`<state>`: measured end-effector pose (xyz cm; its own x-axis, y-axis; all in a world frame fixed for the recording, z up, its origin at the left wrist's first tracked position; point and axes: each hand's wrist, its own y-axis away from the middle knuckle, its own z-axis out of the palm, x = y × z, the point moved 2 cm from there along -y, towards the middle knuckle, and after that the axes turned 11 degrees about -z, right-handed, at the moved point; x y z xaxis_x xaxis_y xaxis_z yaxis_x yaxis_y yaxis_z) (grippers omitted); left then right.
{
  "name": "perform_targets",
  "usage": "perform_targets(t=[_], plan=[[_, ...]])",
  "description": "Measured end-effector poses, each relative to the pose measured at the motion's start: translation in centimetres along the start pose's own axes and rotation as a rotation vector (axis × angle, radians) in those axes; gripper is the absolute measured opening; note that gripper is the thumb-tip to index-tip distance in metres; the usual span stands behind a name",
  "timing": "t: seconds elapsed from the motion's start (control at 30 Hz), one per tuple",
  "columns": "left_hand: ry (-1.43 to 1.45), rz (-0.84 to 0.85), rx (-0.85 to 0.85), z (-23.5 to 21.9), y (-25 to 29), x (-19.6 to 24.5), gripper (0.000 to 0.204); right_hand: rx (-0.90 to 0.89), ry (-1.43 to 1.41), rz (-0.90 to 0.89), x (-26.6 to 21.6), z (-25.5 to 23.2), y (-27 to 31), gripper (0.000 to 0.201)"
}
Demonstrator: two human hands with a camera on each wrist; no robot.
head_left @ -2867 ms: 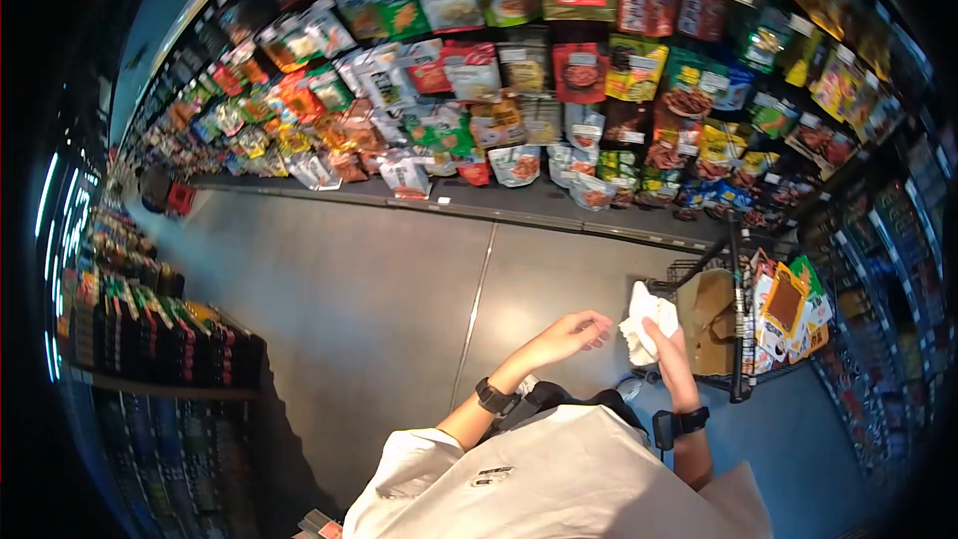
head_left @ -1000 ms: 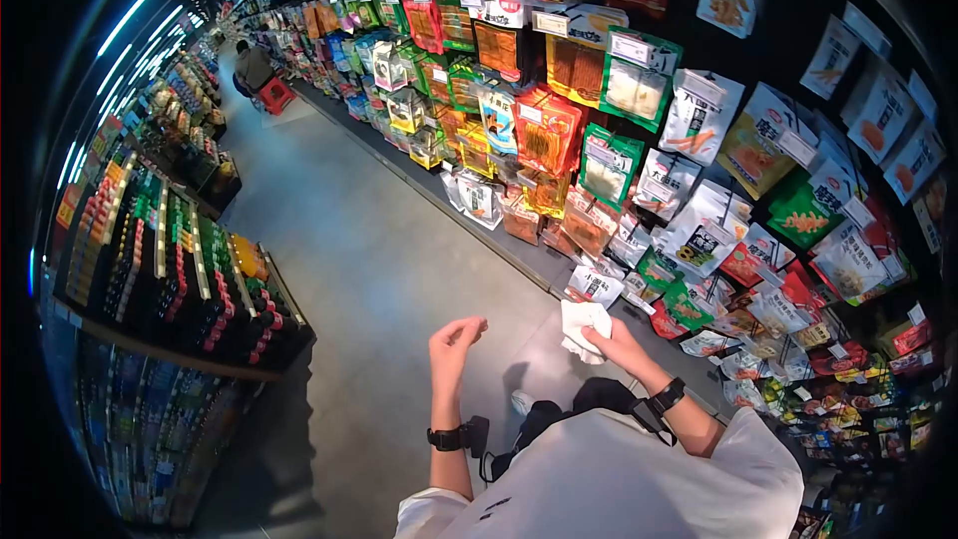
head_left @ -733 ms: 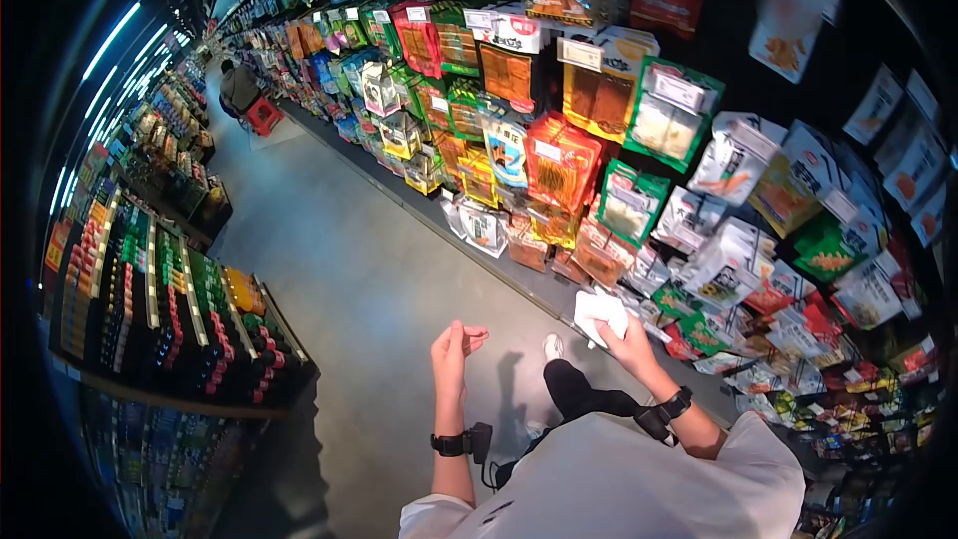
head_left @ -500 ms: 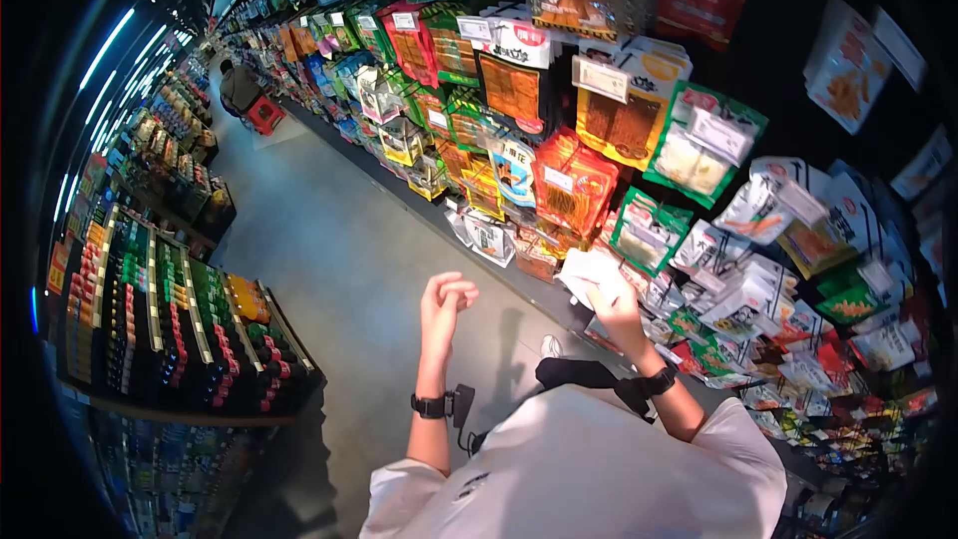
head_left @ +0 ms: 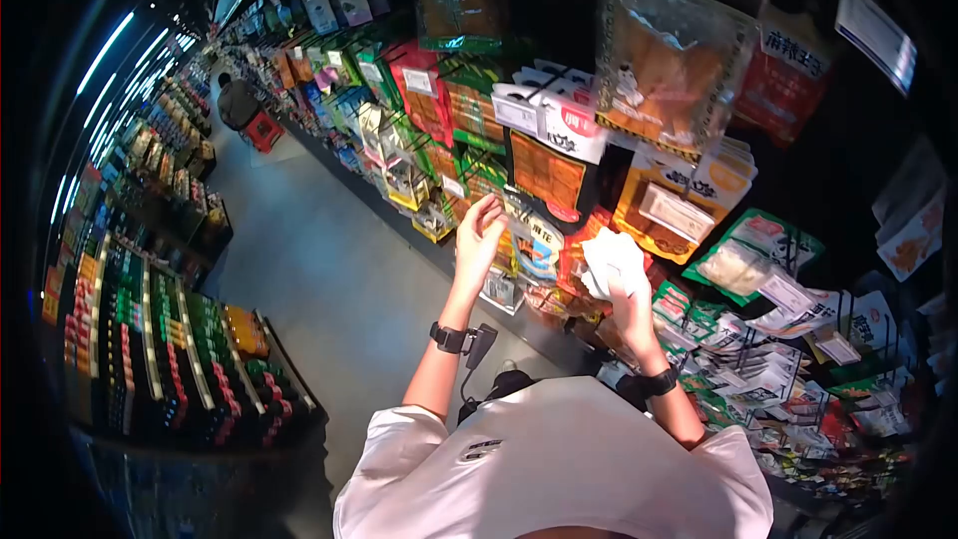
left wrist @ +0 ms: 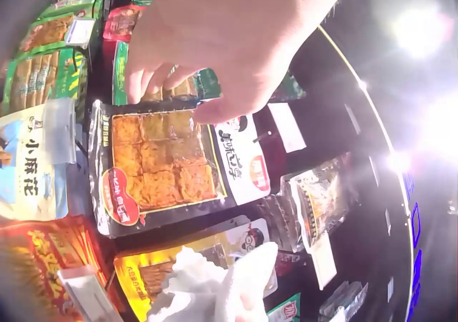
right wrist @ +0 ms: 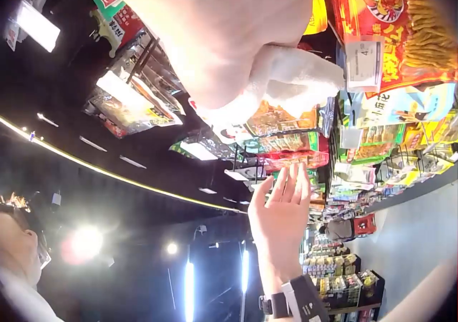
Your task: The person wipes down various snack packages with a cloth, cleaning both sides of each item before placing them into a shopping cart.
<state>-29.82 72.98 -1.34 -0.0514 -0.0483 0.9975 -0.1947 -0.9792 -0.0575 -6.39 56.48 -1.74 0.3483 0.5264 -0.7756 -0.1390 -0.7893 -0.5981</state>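
My right hand [head_left: 633, 314] holds a crumpled white cloth [head_left: 611, 258] in front of the hanging snack packs. In the left wrist view the white cloth [left wrist: 204, 286] overlaps a yellow pack [left wrist: 147, 268]. My left hand [head_left: 480, 245] is raised close to the display, its fingers loosely bent and holding nothing. Behind it, the left wrist view has a black-edged pack [left wrist: 161, 161] of orange-brown squares, partly covered by the thumb. The right wrist view shows the left hand [right wrist: 281, 218] with fingers extended, apart from the cloth.
Packs on hooks with price tags [head_left: 674, 212] line the right side. A low shelf [head_left: 170, 329] of bottles stands on the left. Between them the grey floor [head_left: 299, 205] leads to a seated person [head_left: 238, 100] on a red stool [head_left: 262, 132].
The view has turned from a cart and shelf along the aisle, and the rack has come nearer. Both hands have risen toward the packs, the cloth staying in the right hand.
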Motion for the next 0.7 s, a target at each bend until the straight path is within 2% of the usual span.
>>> perform_targets(t=[0.03,0.1,0.13,0.17,0.27,0.33,0.4,0.47,0.53,0.57,0.6,0.67,0.7], plan=[[-0.008,0.026,-0.006,0.6,-1.3,0.3,0.056,0.01,0.007,-0.061,-1.9,0.1,-0.6,0.052],[-0.038,0.029,-0.068,1.4,-3.8,1.0,0.067,0.051,0.029,-0.003,-3.0,1.4,-2.4,0.059],[0.014,0.021,-0.092,1.7,-5.0,0.7,0.065,0.074,0.038,0.034,-3.3,2.2,-3.1,0.063],[0.034,0.013,-0.13,1.8,-6.2,0.0,0.065,0.1,0.048,0.075,-3.4,3.0,-3.6,0.067],[0.046,0.008,-0.209,1.8,-8.0,-0.7,0.063,0.162,0.08,0.016,-0.8,4.4,-4.4,0.067],[0.0,0.077,-0.16,1.5,-8.2,-0.4,0.059,0.194,0.105,0.054,-0.9,5.9,-4.8,0.066],[-0.17,0.134,-0.131,0.6,-8.0,1.1,0.054,0.251,0.13,0.107,-0.2,7.4,-4.7,0.065],[-0.183,0.181,-0.061,0.1,-7.9,1.6,0.04,0.294,0.143,0.126,-0.9,8.4,-5.0,0.063],[-0.321,0.268,-0.085,-0.6,-7.2,2.9,0.029,0.342,0.126,0.159,-1.3,9.6,-4.4,0.062],[-0.296,0.232,-0.23,-1.2,-7.5,2.4,0.025,0.371,0.16,0.161,-1.6,10.0,-4.1,0.06],[-0.075,0.114,-0.4,-1.4,-8.0,0.7,0.026,0.403,0.193,0.163,-1.8,10.5,-3.7,0.059],[-0.064,-0.15,-0.66,-2.6,-6.4,2.8,0.029,0.463,0.262,0.159,-2.3,11.2,-3.1,0.055],[-0.086,-0.165,-0.713,-3.1,-6.3,2.5,0.028,0.499,0.295,0.171,-2.8,11.5,-2.7,0.052]])
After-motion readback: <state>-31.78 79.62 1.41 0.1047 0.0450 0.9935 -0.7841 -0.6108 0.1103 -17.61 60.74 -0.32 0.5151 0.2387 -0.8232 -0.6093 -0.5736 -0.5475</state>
